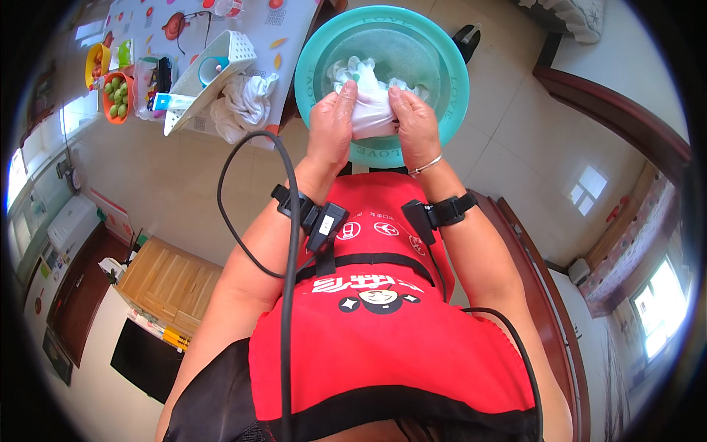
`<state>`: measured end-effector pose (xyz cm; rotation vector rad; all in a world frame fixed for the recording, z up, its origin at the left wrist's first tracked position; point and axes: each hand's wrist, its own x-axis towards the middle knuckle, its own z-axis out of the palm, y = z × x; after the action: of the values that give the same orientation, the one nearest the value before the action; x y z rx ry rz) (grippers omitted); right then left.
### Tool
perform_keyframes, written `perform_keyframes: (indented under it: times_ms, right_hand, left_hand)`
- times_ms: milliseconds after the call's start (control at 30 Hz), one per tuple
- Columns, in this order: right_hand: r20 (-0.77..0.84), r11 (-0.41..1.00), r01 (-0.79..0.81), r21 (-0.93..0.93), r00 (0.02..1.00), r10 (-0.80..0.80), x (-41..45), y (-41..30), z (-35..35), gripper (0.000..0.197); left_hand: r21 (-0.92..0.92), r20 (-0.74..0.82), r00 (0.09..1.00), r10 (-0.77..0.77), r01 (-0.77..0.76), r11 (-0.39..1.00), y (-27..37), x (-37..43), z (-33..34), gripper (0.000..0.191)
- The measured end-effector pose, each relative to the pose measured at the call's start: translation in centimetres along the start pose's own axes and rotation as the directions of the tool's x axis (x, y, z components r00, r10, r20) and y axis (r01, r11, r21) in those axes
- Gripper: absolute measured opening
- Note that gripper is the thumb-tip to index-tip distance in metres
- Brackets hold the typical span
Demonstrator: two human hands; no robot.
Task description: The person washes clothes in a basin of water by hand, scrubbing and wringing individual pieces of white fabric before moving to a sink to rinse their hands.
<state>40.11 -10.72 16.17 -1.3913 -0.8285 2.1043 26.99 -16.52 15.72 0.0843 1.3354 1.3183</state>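
Observation:
A wet white cloth (373,110) with ruffled edges is stretched between my two hands. My left hand (332,124) grips one side of it, thumb on top, while my right hand (414,122) pinches the other side. Both are over a turquoise plastic basin (458,72) with raised lettering on its rim. Cloudy, sudsy water (409,50) fills the basin. Part of the cloth trails onto the water beyond my fingers. My palms and curled fingertips are mostly hidden.
A table with a patterned cover (149,33) stands at upper left. On it are a white perforated basket (188,83), a crumpled white cloth (246,102) and an orange bowl of green fruit (117,98). A black cable (288,265) loops past my left forearm. A black shoe (467,41) lies beyond the basin.

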Motion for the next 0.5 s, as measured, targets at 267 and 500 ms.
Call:
perform_keyframes:
  times_ms: [267, 500]
  right_hand:
    - [0.297, 0.023, 0.407, -0.913, 0.704, -0.645, 3.6, 1.9, 0.4, 0.027]
    - [0.212, 0.21, 0.469, -0.858, 0.696, -0.686, 4.0, 3.0, -0.4, 0.037]
  left_hand:
    - [0.09, -0.101, 0.977, -0.19, 0.199, 0.976, -2.3, -0.4, 2.4, 0.033]
    - [-0.013, -0.058, 0.952, -0.301, 0.301, 0.953, -0.8, -1.4, 3.7, 0.033]
